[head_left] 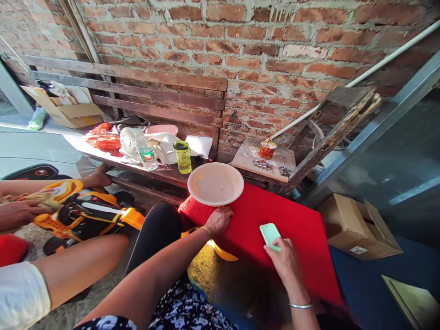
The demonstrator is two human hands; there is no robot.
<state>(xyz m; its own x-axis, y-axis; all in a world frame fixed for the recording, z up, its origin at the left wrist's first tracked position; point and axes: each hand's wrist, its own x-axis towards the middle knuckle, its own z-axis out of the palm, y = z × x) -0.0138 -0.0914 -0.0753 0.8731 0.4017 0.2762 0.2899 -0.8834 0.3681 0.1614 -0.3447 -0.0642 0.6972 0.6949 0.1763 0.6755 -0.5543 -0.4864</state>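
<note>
Pinching a mint-green phone [268,233] is the right hand [286,263]. The left hand [218,221] curls beside a white basin [216,183], its grip unclear.

Strong daylight brightest at left, glare on the bench [154,75], dim lower right, wide-angle stretch toward edges

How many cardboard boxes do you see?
2. One box is at far left, by the bench; the other box is right of the red cloth. More may be hidden.
</note>
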